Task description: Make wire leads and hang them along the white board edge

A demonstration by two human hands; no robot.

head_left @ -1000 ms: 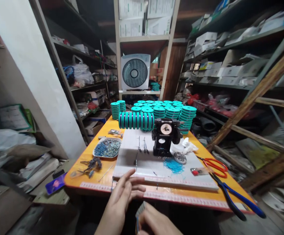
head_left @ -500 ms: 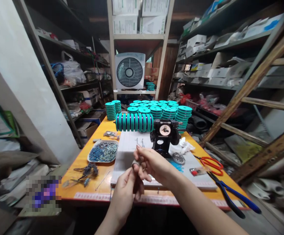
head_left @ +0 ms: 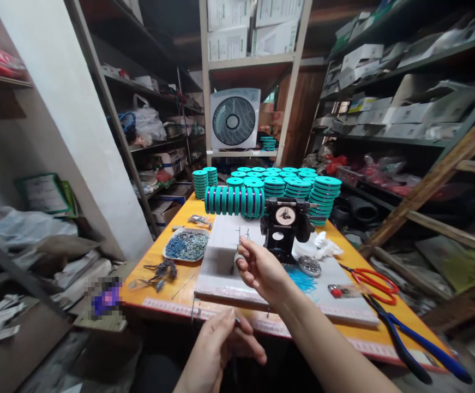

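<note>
My right hand is raised over the white board, fingers curled and pinched. A small greyish thing shows at its fingers; I cannot make out what it is. Thin dark upright pins show just beyond the fingertips. Lower and nearer to me, my left hand is off the table's front edge, thumb and forefinger pressed together on a tiny dark piece too small to name. Behind the hands, a black winding machine carries a row of teal spools on its shaft.
A tray of small bluish pieces lies left. Right are a round metal tin, light-blue strands, red-handled scissors and blue-handled pliers. Stacked teal spools stand behind; a box fan sits on the shelf.
My hands, together half a second ago, are now apart. The left has dropped toward me below the board, and the right stays above it. The view has turned slightly left.
</note>
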